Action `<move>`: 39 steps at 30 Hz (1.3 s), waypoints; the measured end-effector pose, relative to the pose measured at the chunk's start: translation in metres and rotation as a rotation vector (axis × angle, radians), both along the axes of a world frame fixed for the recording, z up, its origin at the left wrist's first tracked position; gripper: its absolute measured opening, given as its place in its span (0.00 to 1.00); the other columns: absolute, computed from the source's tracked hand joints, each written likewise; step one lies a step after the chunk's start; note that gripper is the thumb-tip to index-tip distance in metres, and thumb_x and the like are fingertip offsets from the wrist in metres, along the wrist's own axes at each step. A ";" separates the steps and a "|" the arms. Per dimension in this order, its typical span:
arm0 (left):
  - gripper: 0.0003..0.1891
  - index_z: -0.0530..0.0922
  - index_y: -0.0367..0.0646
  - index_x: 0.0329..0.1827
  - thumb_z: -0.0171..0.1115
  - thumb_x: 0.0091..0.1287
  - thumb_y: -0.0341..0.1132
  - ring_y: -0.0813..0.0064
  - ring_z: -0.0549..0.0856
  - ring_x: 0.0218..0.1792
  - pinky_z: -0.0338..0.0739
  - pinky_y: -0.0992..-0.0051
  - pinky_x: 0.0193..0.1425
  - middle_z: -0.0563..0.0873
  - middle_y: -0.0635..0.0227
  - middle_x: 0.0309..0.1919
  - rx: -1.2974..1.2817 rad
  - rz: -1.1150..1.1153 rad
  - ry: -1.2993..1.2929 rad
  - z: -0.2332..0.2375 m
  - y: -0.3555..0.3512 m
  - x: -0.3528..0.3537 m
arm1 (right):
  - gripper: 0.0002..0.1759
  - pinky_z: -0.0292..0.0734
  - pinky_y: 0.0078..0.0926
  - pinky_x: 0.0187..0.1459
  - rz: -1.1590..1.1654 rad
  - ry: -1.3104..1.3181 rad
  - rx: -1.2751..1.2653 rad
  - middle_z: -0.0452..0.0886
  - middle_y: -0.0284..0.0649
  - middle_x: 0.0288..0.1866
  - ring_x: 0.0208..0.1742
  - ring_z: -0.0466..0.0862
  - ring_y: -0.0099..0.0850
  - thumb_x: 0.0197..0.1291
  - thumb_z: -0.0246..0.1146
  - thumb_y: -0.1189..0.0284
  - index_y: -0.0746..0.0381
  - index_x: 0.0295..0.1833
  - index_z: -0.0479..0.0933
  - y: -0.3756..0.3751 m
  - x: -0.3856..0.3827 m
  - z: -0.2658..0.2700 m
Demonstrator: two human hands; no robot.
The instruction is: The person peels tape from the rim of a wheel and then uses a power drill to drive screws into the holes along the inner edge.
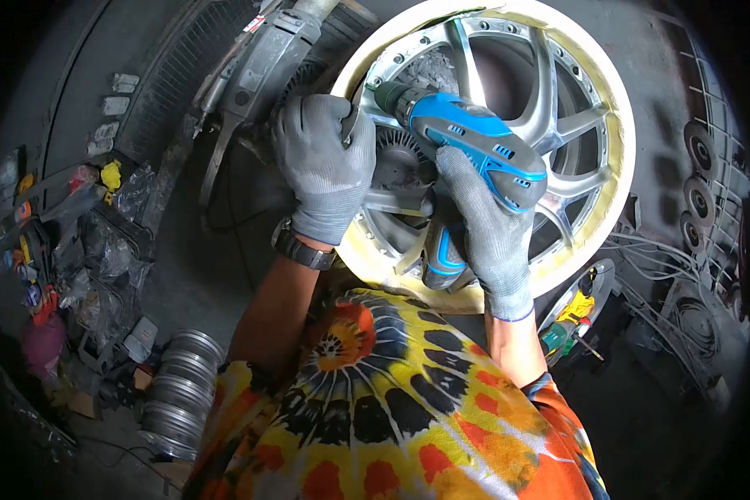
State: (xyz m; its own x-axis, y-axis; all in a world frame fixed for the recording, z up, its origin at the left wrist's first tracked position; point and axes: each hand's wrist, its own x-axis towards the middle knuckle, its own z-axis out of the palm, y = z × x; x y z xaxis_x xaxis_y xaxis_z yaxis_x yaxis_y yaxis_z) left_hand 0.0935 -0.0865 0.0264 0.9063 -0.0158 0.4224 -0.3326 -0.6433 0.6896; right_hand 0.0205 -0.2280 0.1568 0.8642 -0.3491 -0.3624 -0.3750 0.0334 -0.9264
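The gloved right hand point(479, 225) was closed tight around the grip of the blue drill point(467, 142), its nose set at 10 o'clock on the wheel point(621, 158), while the gloved left hand point(325, 162) lay curled at 9 o'clock, its hold impossible to tell.

Gloved hands point(408, 192), blue drill point(467, 142), alloy wheel point(592, 125)

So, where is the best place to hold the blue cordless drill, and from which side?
Grip the cordless drill by its handle, from the person's side: the handle points back towards them, the chuck faces the alloy wheel. The right hand wraps it so.
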 end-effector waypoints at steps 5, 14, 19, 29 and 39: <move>0.10 0.80 0.45 0.38 0.77 0.68 0.33 0.58 0.80 0.33 0.74 0.57 0.40 0.79 0.65 0.32 0.005 0.003 0.023 0.000 0.000 0.001 | 0.20 0.85 0.26 0.33 0.049 0.009 -0.066 0.91 0.43 0.50 0.34 0.89 0.27 0.78 0.69 0.71 0.65 0.69 0.80 -0.008 -0.002 -0.008; 0.10 0.80 0.45 0.38 0.77 0.68 0.34 0.57 0.81 0.33 0.75 0.57 0.39 0.79 0.64 0.32 0.029 -0.038 0.015 0.000 0.004 0.004 | 0.16 0.82 0.22 0.34 -0.096 -0.150 -0.138 0.88 0.34 0.38 0.33 0.87 0.20 0.75 0.72 0.72 0.65 0.63 0.84 0.006 0.002 -0.010; 0.11 0.80 0.46 0.37 0.77 0.67 0.34 0.58 0.80 0.32 0.74 0.57 0.38 0.78 0.65 0.31 0.029 -0.059 0.029 0.001 0.005 0.006 | 0.20 0.84 0.22 0.41 -0.052 -0.052 -0.172 0.90 0.35 0.45 0.40 0.87 0.19 0.75 0.72 0.73 0.65 0.68 0.82 0.009 -0.004 -0.006; 0.10 0.80 0.45 0.37 0.77 0.68 0.32 0.62 0.78 0.31 0.74 0.60 0.38 0.78 0.66 0.32 -0.045 -0.117 0.053 0.001 0.007 0.006 | 0.24 0.84 0.34 0.63 -0.127 0.053 -0.218 0.89 0.47 0.65 0.60 0.90 0.32 0.68 0.77 0.72 0.67 0.68 0.84 0.019 -0.014 -0.013; 0.11 0.79 0.42 0.42 0.76 0.63 0.28 0.52 0.80 0.49 0.76 0.54 0.55 0.79 0.57 0.44 -0.096 -0.117 0.114 0.003 0.011 0.007 | 0.26 0.83 0.33 0.64 -0.270 0.141 0.005 0.90 0.47 0.62 0.60 0.89 0.33 0.70 0.74 0.76 0.68 0.71 0.81 0.034 -0.014 -0.008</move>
State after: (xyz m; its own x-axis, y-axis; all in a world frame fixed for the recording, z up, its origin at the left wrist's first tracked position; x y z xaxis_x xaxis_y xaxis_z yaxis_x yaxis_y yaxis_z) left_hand 0.1006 -0.0760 0.0290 0.9426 -0.0888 0.3218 -0.3178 -0.5339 0.7836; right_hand 0.0064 -0.1942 0.1487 0.6815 -0.5569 -0.4747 -0.4769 0.1539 -0.8654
